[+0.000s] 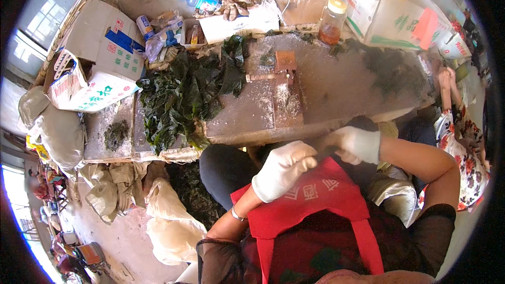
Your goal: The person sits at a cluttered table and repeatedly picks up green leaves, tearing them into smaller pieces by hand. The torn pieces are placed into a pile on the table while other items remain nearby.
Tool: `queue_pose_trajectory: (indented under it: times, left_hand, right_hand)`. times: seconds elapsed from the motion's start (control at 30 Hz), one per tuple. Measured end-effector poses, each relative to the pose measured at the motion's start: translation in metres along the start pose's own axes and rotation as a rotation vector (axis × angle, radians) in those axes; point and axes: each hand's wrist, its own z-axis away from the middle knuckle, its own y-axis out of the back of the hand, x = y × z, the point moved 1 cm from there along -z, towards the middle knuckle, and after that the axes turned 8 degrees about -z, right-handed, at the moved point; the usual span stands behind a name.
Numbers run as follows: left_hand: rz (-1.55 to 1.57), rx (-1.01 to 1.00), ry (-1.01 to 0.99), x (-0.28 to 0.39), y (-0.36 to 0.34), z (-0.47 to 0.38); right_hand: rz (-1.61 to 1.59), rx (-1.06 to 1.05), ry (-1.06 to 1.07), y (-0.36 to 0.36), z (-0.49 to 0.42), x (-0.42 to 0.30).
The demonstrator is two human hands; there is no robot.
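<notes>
My left hand [284, 169], in a white knit glove, is raised over the red apron [307, 201] with its fingers curled; whether it grips anything is unclear. To its right, my right hand [353, 144], gloved alike, is bent at the table's near edge, its fingertips blurred. On the table ahead lies a heap of dark green wet-looking leaves, probably seaweed [189, 86]. Right of the heap stands a rusty brown block-shaped fixture [285, 63] with a short wrapped rod [260, 77] pointing left. White grains are scattered around it.
Cardboard boxes [106, 59] stand at the table's left and back right [398, 15]. A lidded jar [332, 21], a plastic bottle [199, 0] and used gloves [235, 6] line the back. Pale sacks [171, 221] lie below. A co-worker's hands [446, 79] are at the far right.
</notes>
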Motion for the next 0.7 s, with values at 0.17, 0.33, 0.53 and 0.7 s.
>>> queue_pose_trajectory:
  times: [0.17, 0.33, 0.53, 0.7]
  left_hand:
    - [0.294, 0.039, 0.404, -0.03, 0.012, 0.002]
    - [0.992, -0.268, 0.591, -0.015, -0.007, 0.007]
    - [1.151, -0.243, 0.602, -0.041, -0.021, 0.017]
    - [0.821, 0.332, 0.495, -0.024, -0.031, 0.004]
  right_hand:
    - [-0.125, -0.396, 0.229, -0.048, 0.006, -0.041]
    - [0.928, 0.132, 1.055, -0.05, -0.007, -0.045]
    - [0.863, 0.445, 1.162, -0.045, -0.013, -0.041]
    - [0.908, 0.942, 1.147, -0.038, -0.028, -0.023]
